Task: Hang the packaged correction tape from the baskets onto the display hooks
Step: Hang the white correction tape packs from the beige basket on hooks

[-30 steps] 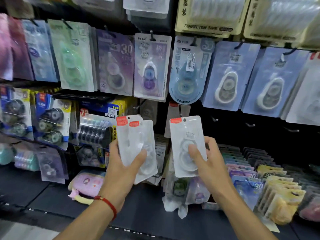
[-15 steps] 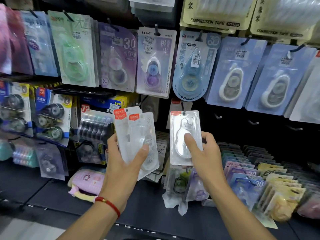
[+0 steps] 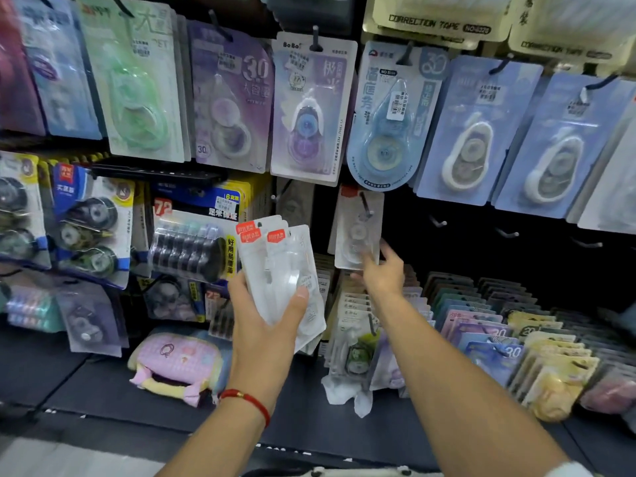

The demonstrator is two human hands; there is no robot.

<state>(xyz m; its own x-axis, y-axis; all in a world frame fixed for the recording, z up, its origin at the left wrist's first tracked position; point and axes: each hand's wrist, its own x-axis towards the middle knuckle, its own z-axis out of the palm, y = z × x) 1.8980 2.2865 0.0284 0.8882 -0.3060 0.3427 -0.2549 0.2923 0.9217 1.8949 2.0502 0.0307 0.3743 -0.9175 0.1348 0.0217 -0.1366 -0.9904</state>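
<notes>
A clear plastic blister pack of white correction tape with a red corner label [image 3: 358, 232] hung on a dark metal display hook [image 3: 365, 208] in the lower row of the black display wall, under a pale lilac card pack [image 3: 309, 108] and a light blue teardrop pack [image 3: 389, 118]. The right hand [image 3: 382, 273] reached up just below it, fingers spread and loosely extended; the fingertips [image 3: 387, 247] lay at the pack's lower right corner, though motion blur left it unclear whether they touched it. The left hand [image 3: 265, 325] gripped a fanned stack of the same clear packs with red labels [image 3: 278, 266], thumb curled across the front and fingers behind, held upright to the left of the hung one and apart from it. A red cord bracelet [image 3: 249, 401] circled the left wrist.

To the right of the hung pack, bare metal hooks [image 3: 506, 233] jutted from the dark panel. Above them hung blue card packs with white tape dispensers [image 3: 471, 132]. Left of the hand-held stack hung a yellow-and-blue multipack of black tape rolls [image 3: 192, 246]. On the dark shelf [image 3: 86, 390] below lay a pink and yellow plush pouch [image 3: 175, 363], and rows of pastel card packs [image 3: 499, 328] stood upright at the lower right
</notes>
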